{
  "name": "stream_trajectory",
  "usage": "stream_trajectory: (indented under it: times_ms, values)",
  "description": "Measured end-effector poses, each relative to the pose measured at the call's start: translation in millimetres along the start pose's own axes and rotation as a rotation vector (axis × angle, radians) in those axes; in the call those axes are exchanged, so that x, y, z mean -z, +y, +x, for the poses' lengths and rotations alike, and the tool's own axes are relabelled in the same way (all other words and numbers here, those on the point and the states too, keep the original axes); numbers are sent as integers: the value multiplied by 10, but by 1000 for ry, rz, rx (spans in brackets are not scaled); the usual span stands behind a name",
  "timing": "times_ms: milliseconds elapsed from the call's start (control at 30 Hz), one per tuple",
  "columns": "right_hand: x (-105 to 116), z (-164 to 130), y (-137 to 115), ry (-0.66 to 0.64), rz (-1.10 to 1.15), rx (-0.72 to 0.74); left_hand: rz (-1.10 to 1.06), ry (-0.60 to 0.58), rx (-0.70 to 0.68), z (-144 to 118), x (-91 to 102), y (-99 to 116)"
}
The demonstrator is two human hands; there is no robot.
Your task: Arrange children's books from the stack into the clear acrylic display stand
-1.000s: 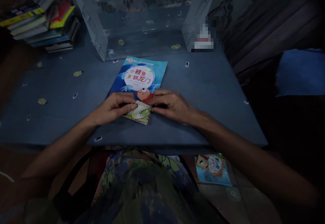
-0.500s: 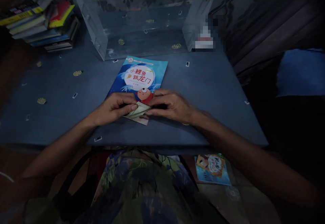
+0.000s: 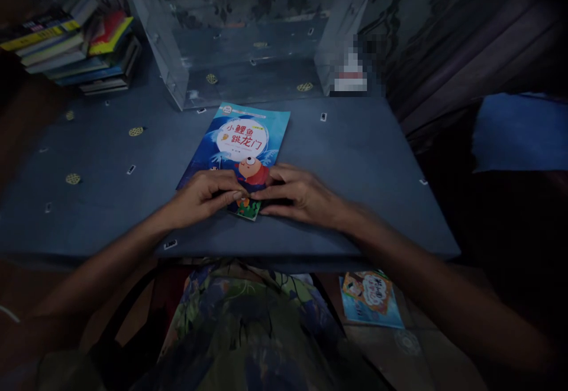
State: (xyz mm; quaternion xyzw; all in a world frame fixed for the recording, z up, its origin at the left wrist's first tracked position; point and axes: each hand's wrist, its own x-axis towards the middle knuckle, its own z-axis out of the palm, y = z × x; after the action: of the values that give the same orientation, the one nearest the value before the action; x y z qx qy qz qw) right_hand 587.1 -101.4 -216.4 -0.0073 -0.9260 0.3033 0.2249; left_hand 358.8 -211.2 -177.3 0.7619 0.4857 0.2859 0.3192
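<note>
At the far left a stack of books (image 3: 75, 45) sits on the back corner of the blue tabletop (image 3: 364, 160), well apart from me. My left hand (image 3: 202, 196) rests on the near-left part of the picture book (image 3: 242, 151), fingers curled, thumb and forefinger tip pressed together at the book's lower edge — the grip looks nearly closed there, though I cannot tell whether it has any paper pinched in it. The book lies flat in the middle of the tabletop, cover up, tilted a little, its far edge near the clear plastic box (image 3: 248, 30) standing behind it. My right hand (image 3: 299, 196) lies flat on the book's near-right corner, fingers stretched toward the left hand, fingertips almost meeting it — pressing down, holding nothing. Lower right, below the tabletop's edge, another picture book (image 3: 370, 299) lies on the floor.
</note>
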Motion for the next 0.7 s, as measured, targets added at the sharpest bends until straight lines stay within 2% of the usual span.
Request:
stream_trajectory:
  times_ms: [200,267,367,433,567,700]
  values:
    - [-82,-132,-353,-33,-319,-32,156,47,-80,-98,-50,-27]
    - [-114,-154,-452,-40,-396,-71,305,105,-77,-117,-24,-55]
    - [-158,-156,-536,-21,-464,-122,635,246,64,-155,52,-139]
    - [-187,-150,-562,9,-486,-148,743,301,176,-193,98,-210]
    - [-238,-162,-608,73,-514,-212,733,326,250,-270,119,-299]
    - [-242,-230,-655,108,-538,-251,769,316,265,-337,69,-233]
